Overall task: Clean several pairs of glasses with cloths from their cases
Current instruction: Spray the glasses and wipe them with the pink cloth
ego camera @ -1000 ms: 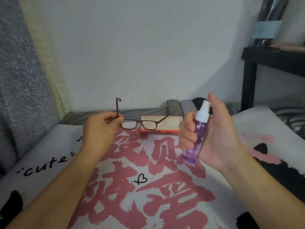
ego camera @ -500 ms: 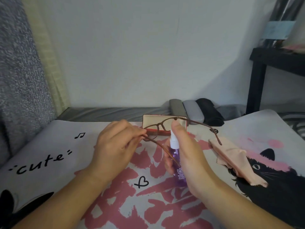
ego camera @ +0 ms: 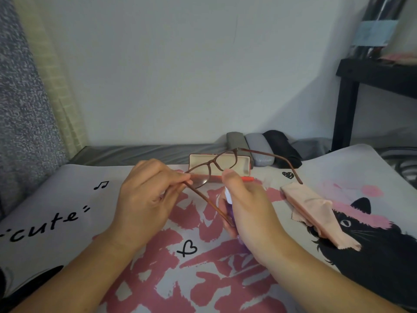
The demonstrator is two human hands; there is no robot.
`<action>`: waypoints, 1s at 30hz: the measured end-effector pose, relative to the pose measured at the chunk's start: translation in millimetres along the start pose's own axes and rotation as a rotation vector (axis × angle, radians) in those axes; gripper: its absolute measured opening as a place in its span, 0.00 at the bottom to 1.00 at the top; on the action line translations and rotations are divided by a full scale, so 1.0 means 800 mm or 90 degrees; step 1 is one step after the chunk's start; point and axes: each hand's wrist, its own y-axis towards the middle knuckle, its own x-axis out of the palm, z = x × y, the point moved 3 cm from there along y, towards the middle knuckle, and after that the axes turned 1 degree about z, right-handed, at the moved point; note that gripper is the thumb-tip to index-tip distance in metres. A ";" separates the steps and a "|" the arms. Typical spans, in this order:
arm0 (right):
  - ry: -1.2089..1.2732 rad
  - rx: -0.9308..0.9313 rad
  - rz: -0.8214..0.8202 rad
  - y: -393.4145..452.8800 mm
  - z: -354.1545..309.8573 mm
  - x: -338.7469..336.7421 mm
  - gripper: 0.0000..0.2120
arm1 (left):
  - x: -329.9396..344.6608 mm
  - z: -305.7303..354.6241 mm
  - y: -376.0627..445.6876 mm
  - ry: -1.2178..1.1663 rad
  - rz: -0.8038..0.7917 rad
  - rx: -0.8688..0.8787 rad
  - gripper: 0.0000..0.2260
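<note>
- Our left hand (ego camera: 144,199) pinches the brown glasses (ego camera: 212,168) by the hinge; long axis runs up-right, over the open case (ego camera: 239,164).
- Right hand (ego camera: 246,206) wraps the spray bottle (ego camera: 228,196), nozzle just below the lenses.
- Pink cloth (ego camera: 316,211) lies right of that grip, so probably next.

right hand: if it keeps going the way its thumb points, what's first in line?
Probably the glasses, just beyond the right hand; the open case lies behind them. Depth is unclear.

Brown glasses (ego camera: 220,161) in left hand (ego camera: 144,199), spray bottle (ego camera: 229,201) in right hand (ego camera: 250,208)
</note>
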 end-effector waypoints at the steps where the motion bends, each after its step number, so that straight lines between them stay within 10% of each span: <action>1: -0.005 -0.005 0.006 0.001 0.001 0.000 0.33 | 0.000 0.001 0.000 -0.002 0.000 -0.001 0.10; 20: 0.077 0.083 0.167 0.025 0.012 -0.041 0.28 | -0.001 -0.005 -0.002 -0.010 0.002 -0.083 0.03; 30: -0.024 -0.093 0.065 0.008 0.007 -0.010 0.40 | 0.008 -0.016 -0.004 -0.668 0.107 -0.906 0.03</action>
